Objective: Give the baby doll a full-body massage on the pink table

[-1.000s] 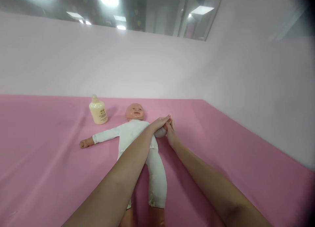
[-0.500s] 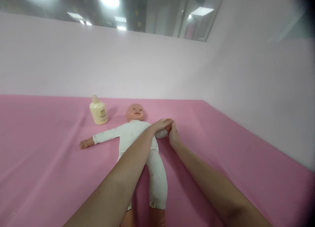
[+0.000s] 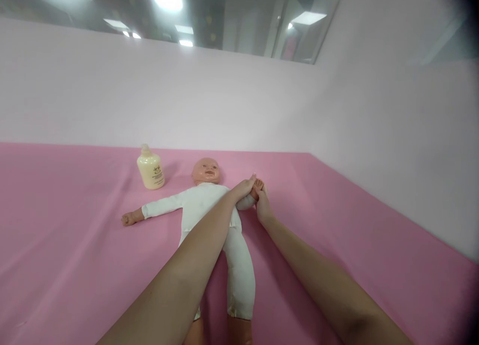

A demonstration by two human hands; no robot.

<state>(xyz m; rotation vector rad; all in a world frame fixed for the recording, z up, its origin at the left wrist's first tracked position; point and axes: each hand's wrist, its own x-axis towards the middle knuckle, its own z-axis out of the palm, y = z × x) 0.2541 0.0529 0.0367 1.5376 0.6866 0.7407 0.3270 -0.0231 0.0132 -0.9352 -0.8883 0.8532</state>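
Observation:
A baby doll [image 3: 200,200] with a soft white cloth body lies face up, its head toward the wall. One of its arms stretches out to the left; the other bends up between my two hands. My left hand [image 3: 245,188] reaches across the doll's chest and is closed on the near side of that bent arm's hand. From the other side my right hand [image 3: 264,205] grips the same doll hand [image 3: 258,184], with the thumb against it. The small plastic fingers show between my hands. My own fingertips are partly hidden.
A cream-coloured pump bottle [image 3: 151,171] stands left of the doll's head. Beneath everything is a pink padded surface [image 3: 75,255] with a few creases. White walls [image 3: 157,95] rise behind and to the right, with a glass pane [image 3: 247,23] above.
My left fingers have drawn back from over the doll's hand, so its small fingers now show. My right thumb has come onto it. The doll's body and the bottle stay put.

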